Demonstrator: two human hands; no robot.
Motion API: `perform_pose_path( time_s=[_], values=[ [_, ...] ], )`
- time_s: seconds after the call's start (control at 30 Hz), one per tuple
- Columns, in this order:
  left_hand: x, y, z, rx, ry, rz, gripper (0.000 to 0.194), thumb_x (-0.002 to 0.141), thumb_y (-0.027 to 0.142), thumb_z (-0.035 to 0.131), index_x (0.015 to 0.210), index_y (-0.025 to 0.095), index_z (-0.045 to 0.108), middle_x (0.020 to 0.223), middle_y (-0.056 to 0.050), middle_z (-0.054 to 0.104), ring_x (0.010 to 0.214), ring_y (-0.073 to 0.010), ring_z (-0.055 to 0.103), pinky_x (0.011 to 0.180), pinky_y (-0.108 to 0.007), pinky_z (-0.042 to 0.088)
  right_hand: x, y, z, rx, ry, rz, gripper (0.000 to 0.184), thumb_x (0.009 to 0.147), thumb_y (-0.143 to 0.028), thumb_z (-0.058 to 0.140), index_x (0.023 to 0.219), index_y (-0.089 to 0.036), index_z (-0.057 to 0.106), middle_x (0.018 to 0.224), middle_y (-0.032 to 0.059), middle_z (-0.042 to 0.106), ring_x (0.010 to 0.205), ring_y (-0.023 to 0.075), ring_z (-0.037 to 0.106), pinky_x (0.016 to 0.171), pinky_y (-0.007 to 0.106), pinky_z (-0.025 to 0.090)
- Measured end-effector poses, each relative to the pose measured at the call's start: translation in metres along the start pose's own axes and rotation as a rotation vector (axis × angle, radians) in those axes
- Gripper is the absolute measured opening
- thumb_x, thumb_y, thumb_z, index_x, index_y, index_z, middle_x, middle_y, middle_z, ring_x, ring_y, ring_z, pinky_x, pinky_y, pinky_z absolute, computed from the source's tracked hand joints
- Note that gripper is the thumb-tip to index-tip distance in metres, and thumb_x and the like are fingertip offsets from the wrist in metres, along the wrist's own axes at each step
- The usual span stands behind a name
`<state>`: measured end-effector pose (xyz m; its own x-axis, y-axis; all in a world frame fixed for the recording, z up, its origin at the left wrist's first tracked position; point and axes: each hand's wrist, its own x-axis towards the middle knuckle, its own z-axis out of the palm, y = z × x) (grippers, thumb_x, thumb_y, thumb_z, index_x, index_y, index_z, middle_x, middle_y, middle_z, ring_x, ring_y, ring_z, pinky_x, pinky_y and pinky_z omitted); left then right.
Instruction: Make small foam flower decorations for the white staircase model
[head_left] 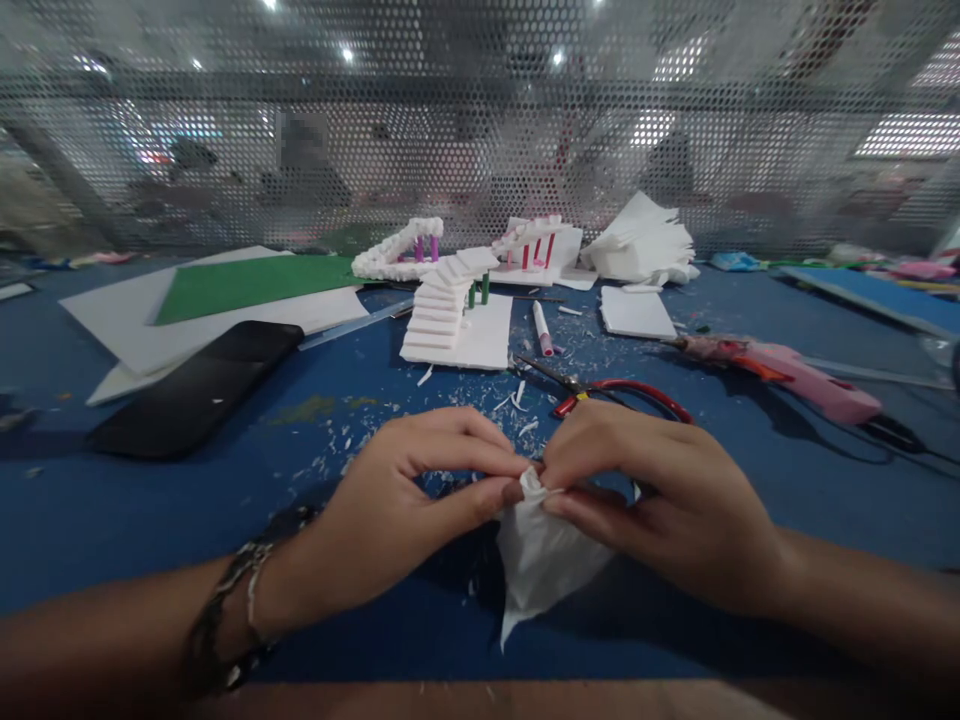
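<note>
Both hands meet over the near edge of the blue table, pinching a thin white tissue (551,565). Thumb and fingertips of my left hand (420,480) press together at its gathered, crumpled top. My right hand (660,490) grips the same bunched top from the other side, fingers curled. The rest of the tissue hangs down to a pointed corner. Just beyond my right hand lie red-handled scissors (637,388), partly hidden by it. Past the hands stands a small white foam staircase model (439,315) with green posts on a white base.
A black phone (199,390) lies left, before green and white sheets (255,285). White models (401,250) and a tissue stack (641,240) stand at the back by a perforated metal screen (465,130). A pink glue gun (795,375) lies right. White scraps litter the blue table (337,630).
</note>
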<state>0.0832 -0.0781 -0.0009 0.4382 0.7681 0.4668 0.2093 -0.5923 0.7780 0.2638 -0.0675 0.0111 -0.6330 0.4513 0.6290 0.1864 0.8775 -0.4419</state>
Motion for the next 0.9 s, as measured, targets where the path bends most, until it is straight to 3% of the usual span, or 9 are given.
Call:
perform_pose_path(
  time_s=[0.23, 0.37, 0.67, 0.9],
  values=[
    [-0.0015, 0.0039, -0.0002, 0.054, -0.069, 0.159, 0.014, 0.066, 0.011, 0.065, 0.080, 0.012, 0.065, 0.077, -0.003, 0.062, 0.070, -0.0092, 0.057, 0.067, -0.015, 0.045, -0.0070, 0.0003, -0.0042, -0.038, -0.005, -0.124, 0.005, 0.075, -0.010, 0.056, 0.071, -0.012, 0.054, 0.067, 0.0037, 0.058, 0.066, 0.0078, 0.053, 0.063, 0.019, 0.044],
    [-0.0022, 0.0048, -0.0018, 0.123, -0.066, 0.204, 0.012, 0.067, 0.007, 0.063, 0.077, 0.014, 0.065, 0.075, -0.002, 0.063, 0.067, -0.0086, 0.057, 0.063, -0.015, 0.046, -0.0082, 0.0008, -0.0049, -0.085, -0.040, -0.180, 0.003, 0.076, -0.010, 0.055, 0.075, -0.013, 0.054, 0.072, 0.0045, 0.058, 0.071, 0.0093, 0.053, 0.064, 0.021, 0.045],
    [-0.0037, 0.0025, -0.0088, 0.296, -0.157, 0.274, 0.020, 0.076, 0.014, 0.053, 0.091, 0.025, 0.062, 0.087, -0.002, 0.064, 0.075, -0.0133, 0.057, 0.067, -0.022, 0.045, -0.0044, 0.0009, -0.0060, -0.080, -0.087, -0.128, 0.010, 0.076, -0.010, 0.055, 0.081, -0.018, 0.051, 0.073, 0.0036, 0.060, 0.071, 0.0107, 0.055, 0.064, 0.022, 0.047],
    [0.0006, -0.0013, -0.0087, 0.235, -0.130, 0.215, 0.012, 0.074, 0.015, 0.056, 0.083, 0.020, 0.062, 0.085, -0.002, 0.062, 0.073, -0.0114, 0.056, 0.066, -0.019, 0.044, -0.0044, 0.0031, -0.0031, -0.068, -0.070, 0.010, 0.009, 0.074, -0.009, 0.057, 0.080, -0.015, 0.053, 0.071, 0.0002, 0.059, 0.066, 0.0063, 0.053, 0.065, 0.016, 0.044]
  ],
)
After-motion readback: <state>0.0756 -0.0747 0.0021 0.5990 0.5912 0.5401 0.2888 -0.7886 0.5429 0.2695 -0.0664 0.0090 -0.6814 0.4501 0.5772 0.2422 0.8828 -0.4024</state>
